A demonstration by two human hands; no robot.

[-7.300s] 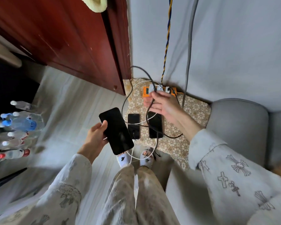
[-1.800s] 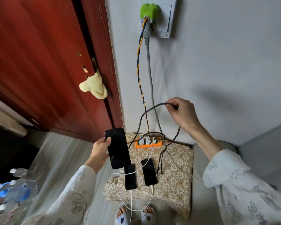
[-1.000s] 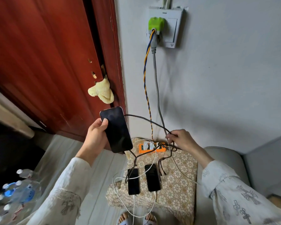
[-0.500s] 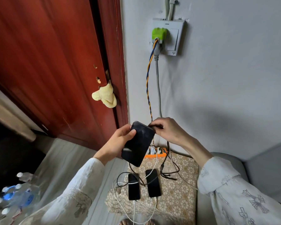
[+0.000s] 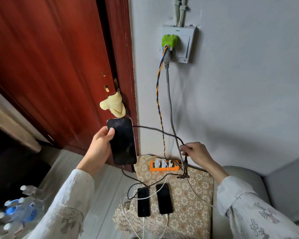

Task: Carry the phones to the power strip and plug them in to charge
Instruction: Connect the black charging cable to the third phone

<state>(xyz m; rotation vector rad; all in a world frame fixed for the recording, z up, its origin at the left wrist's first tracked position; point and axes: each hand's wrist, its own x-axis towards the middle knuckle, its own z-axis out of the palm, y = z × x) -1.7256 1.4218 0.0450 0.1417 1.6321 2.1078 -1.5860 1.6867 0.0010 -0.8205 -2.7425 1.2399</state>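
Now the large black slab phone (image 5: pixel 122 140), upright by the red door in the left hand's (image 5: pixel 100 145) grip, trails a thin black cable (image 5: pixel 155 133); half a second ago both hands met at its top. The right hand (image 5: pixel 196 153), apart from it, pinches the cable's slack above the orange power strip (image 5: pixel 164 167), so this phone looks connected and ready to join the two on the cushion.

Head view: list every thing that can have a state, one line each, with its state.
Large phone: held upright in left hand, screen dark, black cable running from its lower end.
Right hand: pinches the black cable.
Two small phones: flat on patterned cushion, screens dark, white cables at their near ends.
Orange power strip: on the cushion, white chargers plugged in.
Green plug: in the wall socket.
Red door: edge against the frame, yellow cloth at it.
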